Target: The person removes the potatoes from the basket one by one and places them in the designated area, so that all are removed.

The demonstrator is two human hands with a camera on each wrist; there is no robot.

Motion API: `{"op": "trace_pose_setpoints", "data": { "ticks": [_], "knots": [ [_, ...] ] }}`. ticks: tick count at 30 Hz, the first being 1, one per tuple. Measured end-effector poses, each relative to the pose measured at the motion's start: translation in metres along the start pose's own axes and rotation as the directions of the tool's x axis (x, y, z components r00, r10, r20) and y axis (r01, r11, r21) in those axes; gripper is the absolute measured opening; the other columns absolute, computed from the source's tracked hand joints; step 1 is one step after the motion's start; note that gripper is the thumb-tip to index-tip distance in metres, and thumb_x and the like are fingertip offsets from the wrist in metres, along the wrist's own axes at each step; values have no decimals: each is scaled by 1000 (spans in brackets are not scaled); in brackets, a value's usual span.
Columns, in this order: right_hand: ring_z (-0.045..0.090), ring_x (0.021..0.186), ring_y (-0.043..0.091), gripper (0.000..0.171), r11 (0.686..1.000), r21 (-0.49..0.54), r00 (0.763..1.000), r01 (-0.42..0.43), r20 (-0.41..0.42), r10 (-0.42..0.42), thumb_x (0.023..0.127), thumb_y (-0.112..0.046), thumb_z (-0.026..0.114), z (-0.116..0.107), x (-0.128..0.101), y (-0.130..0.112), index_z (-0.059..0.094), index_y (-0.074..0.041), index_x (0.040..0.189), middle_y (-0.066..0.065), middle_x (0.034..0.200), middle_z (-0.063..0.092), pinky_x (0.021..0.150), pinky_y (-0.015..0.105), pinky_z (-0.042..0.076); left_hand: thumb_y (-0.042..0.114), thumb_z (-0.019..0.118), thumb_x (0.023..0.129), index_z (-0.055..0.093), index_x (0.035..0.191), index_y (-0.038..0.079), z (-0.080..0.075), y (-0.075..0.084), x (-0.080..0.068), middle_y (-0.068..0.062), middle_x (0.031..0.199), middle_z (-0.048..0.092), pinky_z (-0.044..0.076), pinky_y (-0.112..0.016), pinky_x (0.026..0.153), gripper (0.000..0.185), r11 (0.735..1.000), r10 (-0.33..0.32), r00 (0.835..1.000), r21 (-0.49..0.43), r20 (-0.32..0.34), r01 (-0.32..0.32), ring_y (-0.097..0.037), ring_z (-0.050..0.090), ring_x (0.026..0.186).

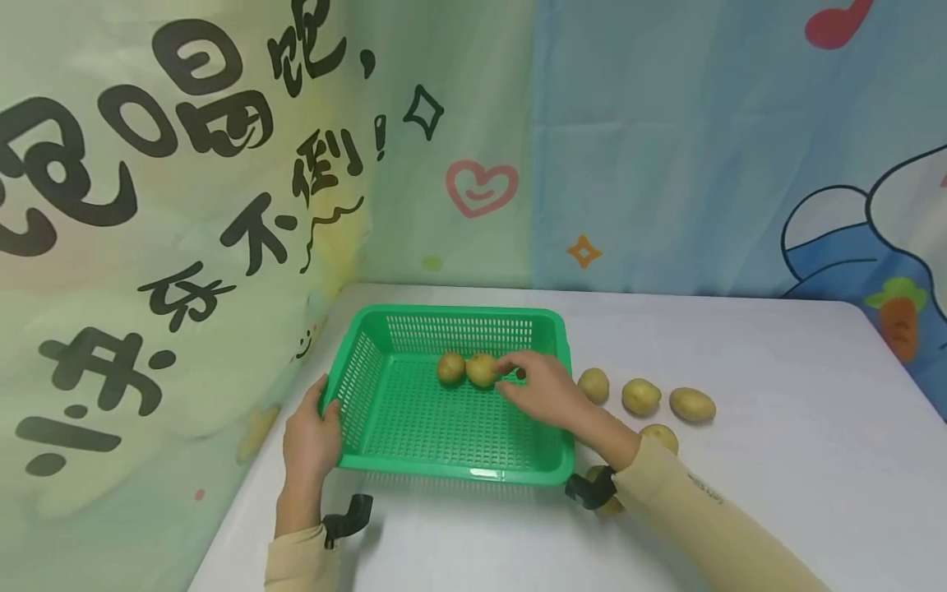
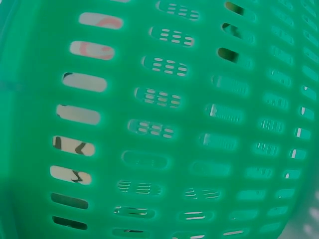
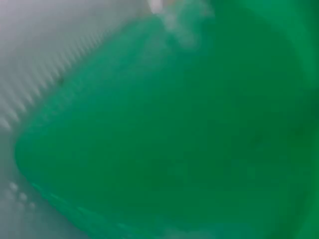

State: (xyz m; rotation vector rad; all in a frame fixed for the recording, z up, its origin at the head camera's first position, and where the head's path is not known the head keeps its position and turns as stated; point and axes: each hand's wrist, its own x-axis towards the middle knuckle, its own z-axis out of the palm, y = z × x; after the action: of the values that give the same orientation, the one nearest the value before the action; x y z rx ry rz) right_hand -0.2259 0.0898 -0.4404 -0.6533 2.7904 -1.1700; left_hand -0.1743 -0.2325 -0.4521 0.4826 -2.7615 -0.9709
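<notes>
A green perforated basket [image 1: 355, 378] stands on the white table [image 1: 777, 460]. Two potatoes lie side by side inside it near the far wall, the left potato [image 1: 450, 367] and the right potato [image 1: 482, 370]. My right hand [image 1: 538, 388] reaches over the basket's right rim, its fingers loosely extended with the tips at the right potato. My left hand [image 1: 312, 436] grips the basket's left rim, thumb hooked over the edge. In the left wrist view the basket's slotted wall [image 2: 164, 124] fills the frame. Only blurred green basket plastic [image 3: 169, 139] shows in the right wrist view.
Several more potatoes lie on the table right of the basket, such as one [image 1: 593, 385], another [image 1: 640, 396] and a third [image 1: 692, 404]; one sits partly under my right wrist [image 1: 608, 503]. Printed cloth backdrops [image 1: 185, 205] close off the left and back.
</notes>
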Motion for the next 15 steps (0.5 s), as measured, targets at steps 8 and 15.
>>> {"op": "trace_pose_setpoints", "data": {
  "ticks": [8, 15],
  "knots": [
    [51, 111, 22, 39, 989, -145, 961, 36, 276, 6, 83, -28, 64, -12, 10, -6, 60, -10, 117, 4, 115, 60, 89, 38, 42, 21, 42, 96, 34, 141, 14, 1, -1, -1, -18, 128, 50, 39, -36, 62, 46, 1000, 16, 1000, 10, -25, -15, -28, 52, 79],
    [48, 115, 27, 40, 985, -169, 925, 37, 379, 30, 85, -32, 62, -22, 16, -10, 58, -12, 119, 10, 121, 57, 91, 41, 40, 20, 43, 96, 33, 141, 13, 1, -1, 0, -19, 130, 48, 40, -41, 69, 47, 1000, 18, 1000, 6, -4, -18, -30, 53, 88]
  ]
}}
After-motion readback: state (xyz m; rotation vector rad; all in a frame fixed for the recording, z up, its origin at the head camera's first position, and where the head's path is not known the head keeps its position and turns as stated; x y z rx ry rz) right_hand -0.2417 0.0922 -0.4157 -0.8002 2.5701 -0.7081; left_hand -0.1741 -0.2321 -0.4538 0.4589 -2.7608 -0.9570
